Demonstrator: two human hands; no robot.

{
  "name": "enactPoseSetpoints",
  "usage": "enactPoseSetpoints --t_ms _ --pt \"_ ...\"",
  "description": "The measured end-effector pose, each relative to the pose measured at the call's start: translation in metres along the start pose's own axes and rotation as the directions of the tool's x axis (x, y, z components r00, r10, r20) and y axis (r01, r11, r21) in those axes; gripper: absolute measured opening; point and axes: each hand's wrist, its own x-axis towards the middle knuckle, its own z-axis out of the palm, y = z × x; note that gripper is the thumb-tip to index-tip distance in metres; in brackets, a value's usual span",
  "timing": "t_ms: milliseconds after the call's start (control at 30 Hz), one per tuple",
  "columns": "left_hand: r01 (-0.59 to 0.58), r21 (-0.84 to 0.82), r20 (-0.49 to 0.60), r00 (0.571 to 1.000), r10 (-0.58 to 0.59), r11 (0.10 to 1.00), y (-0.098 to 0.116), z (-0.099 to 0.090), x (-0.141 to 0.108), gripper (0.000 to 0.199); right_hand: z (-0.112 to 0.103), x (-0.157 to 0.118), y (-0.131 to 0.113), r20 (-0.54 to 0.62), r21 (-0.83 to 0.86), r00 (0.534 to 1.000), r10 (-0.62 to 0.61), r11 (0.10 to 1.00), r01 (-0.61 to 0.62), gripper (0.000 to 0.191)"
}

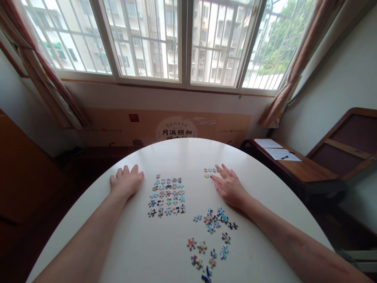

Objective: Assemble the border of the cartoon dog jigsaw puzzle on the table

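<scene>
My left hand (127,181) rests palm down on the white round table (132,251), its fingers apart and nothing in it. Just right of it lie puzzle pieces in rows (167,193), spaced a little apart. My right hand (230,186) is spread low over the table, fingers stretched out. Its fingertips reach a small group of puzzle pieces (207,170) in two short rows, and partly cover the right end. Nearer to me is a loose heap of puzzle pieces (212,220), some overlapping. More scattered pieces (202,247) lie below that heap.
A wooden side table (312,169) with paper sheets (275,151) and a pen (284,157) stands at the right, beside a wooden chair back (350,137). A printed box panel (176,125) is behind the table, under a barred window (185,43) with curtains (44,74).
</scene>
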Motion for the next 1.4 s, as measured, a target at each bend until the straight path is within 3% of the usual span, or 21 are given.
enactPoseSetpoints --t_ms 600,733,933,1067,1200,1300,1400 --pt "-0.004 -0.005 -0.011 1.0 0.004 1.0 0.0 0.002 0.001 0.066 0.006 0.0 0.005 -0.01 0.021 1.0 -0.02 1.0 0.021 0.053" --pt "-0.008 0.009 0.0 1.0 0.008 1.0 0.0 0.002 0.0 0.065 0.006 -0.001 0.007 -0.061 0.043 0.998 -0.036 0.998 0.039 0.057" --pt "-0.007 0.009 0.002 1.0 0.007 1.0 -0.001 0.004 0.001 0.066 -0.015 -0.016 -0.004 -0.161 0.158 0.945 -0.285 0.937 0.31 0.059" --pt "-0.011 -0.001 0.003 1.0 0.011 1.0 -0.001 0.005 0.0 0.066 -0.034 -0.03 -0.029 -0.04 0.28 0.869 -0.494 0.829 0.484 0.057" --pt "-0.009 -0.014 -0.002 1.0 0.009 1.0 -0.001 0.003 -0.001 0.065 -0.039 -0.034 -0.046 0.044 0.301 0.808 -0.587 0.779 0.55 0.057" --pt "-0.005 -0.016 -0.002 1.0 0.005 1.0 0.0 0.002 -0.001 0.065 -0.033 -0.029 -0.042 0.04 0.225 0.832 -0.553 0.816 0.532 0.052" --pt "-0.007 -0.007 0.0 1.0 0.007 1.0 0.0 0.002 0.0 0.065 -0.025 -0.023 -0.021 -0.044 0.097 0.906 -0.421 0.901 0.423 0.043"
